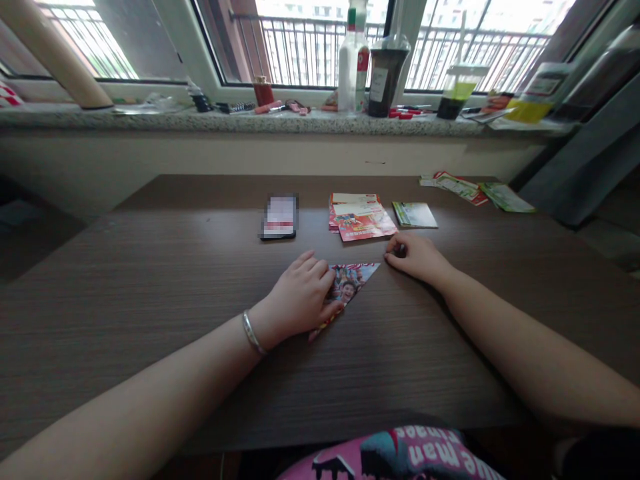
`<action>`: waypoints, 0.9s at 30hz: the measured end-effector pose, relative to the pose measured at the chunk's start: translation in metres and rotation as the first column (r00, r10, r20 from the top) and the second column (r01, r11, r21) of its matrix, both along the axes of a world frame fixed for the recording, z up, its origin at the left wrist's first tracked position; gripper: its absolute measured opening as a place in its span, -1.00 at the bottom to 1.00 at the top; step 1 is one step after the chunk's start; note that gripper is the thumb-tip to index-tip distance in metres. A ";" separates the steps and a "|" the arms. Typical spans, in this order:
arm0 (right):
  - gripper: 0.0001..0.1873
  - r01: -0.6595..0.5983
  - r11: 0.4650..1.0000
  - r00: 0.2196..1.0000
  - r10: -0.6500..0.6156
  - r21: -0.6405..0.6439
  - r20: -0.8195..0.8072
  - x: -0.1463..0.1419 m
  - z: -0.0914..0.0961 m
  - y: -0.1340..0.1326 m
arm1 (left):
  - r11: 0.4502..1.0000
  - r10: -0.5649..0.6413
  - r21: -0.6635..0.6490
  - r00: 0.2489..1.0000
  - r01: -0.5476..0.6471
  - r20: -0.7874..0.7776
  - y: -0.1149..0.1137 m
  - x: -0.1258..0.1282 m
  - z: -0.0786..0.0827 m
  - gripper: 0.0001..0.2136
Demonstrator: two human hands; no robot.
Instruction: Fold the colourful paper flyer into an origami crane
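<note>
Although the fingers of the left hand (303, 297) lie extended and only slightly parted, resting on top of a triangular paper (354, 279), those of the right hand (415, 257) curl inward, thumb bent toward forefinger; whether they pinch anything cannot be told. The paper lies on the tabletop (150, 300) between the hands, partly covered by the left one, with a sharp corner pointing toward the right fingers, a narrow gap short of them. A bracelet (253, 333) circles the left wrist. Just beyond the right fingers are overlapping red leaflets (367, 227), with a small green-and-white stack (421, 215) to their right and a phone (280, 219) to their left. Flyers (506, 197) lie near the far right corner. Behind, bottles (346, 77) and a dark cup (386, 79) stand on the sill (225, 122).
</note>
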State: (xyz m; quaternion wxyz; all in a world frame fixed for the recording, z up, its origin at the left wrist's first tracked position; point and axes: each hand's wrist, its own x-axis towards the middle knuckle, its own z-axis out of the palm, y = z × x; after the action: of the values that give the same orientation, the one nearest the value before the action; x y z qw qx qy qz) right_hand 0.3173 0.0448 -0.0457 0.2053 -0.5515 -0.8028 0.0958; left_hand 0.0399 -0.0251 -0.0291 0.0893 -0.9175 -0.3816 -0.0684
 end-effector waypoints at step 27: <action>-0.63 -0.634 0.772 0.764 0.615 0.045 0.196 -0.041 0.019 -0.048 | 0.994 0.023 -0.110 0.995 -0.013 0.093 0.016 -0.016 0.000 -0.58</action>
State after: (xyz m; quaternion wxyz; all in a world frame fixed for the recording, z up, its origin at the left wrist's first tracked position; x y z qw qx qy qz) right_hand 0.2760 -0.0027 -0.0262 0.1219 -0.2468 -0.9590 0.0674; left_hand 0.0235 -0.0093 -0.0288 0.0216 -0.9133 -0.3967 -0.0896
